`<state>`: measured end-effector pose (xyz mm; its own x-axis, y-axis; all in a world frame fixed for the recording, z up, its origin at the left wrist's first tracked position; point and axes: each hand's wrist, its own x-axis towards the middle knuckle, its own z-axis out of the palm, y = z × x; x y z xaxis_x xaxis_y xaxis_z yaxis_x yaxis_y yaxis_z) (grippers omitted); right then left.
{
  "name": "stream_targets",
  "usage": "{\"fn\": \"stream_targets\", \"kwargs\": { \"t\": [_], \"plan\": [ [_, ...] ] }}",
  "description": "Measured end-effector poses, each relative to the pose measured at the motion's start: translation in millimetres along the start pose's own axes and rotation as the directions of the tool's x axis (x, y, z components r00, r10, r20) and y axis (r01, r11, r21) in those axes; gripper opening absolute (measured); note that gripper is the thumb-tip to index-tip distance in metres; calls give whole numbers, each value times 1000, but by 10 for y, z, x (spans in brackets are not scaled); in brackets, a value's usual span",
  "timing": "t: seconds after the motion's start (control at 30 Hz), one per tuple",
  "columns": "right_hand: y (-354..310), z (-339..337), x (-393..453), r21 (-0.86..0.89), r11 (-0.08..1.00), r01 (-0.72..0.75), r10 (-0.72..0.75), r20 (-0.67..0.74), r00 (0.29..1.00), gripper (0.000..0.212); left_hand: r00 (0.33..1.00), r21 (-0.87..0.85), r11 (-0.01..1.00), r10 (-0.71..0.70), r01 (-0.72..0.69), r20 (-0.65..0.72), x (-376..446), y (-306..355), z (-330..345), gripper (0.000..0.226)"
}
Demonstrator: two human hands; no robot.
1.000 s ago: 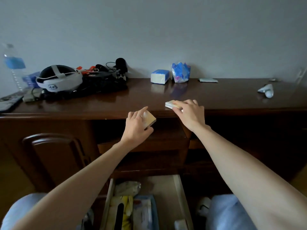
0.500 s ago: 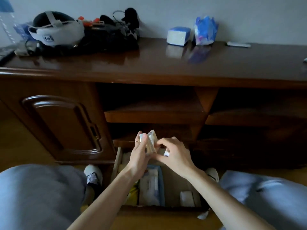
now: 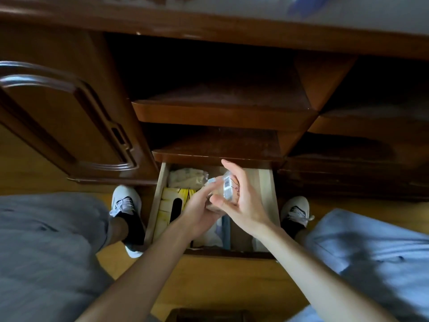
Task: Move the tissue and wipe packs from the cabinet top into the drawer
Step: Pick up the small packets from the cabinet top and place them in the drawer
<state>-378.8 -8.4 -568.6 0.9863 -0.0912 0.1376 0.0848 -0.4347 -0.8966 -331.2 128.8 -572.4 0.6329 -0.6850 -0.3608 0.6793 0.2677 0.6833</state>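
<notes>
Both hands hold small tissue packs [image 3: 228, 187] above the open drawer [image 3: 267, 189]: left hand [image 3: 197, 211] fingers curled under them, right hand [image 3: 241, 201] fingers gripping alongside.

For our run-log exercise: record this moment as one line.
left hand: holds small packs | right hand: holds same packs | position: above open drawer | release: pending
</notes>
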Motion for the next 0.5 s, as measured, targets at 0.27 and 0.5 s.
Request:
{"fn": "stream_targets", "kwargs": {
  "t": [0.27, 0.5],
  "plan": [
    [145, -84, -45, -124, 992, -15, 28, 107, 994, 121, 996, -92, 992, -85, 84, -14, -16, -63, 29, 30],
    [145, -110, -131, -150, 987, 51, -24, 178, 984, 128, 987, 33, 986, -161, 161, -9, -89, 29, -6, 37]
  ]
}}
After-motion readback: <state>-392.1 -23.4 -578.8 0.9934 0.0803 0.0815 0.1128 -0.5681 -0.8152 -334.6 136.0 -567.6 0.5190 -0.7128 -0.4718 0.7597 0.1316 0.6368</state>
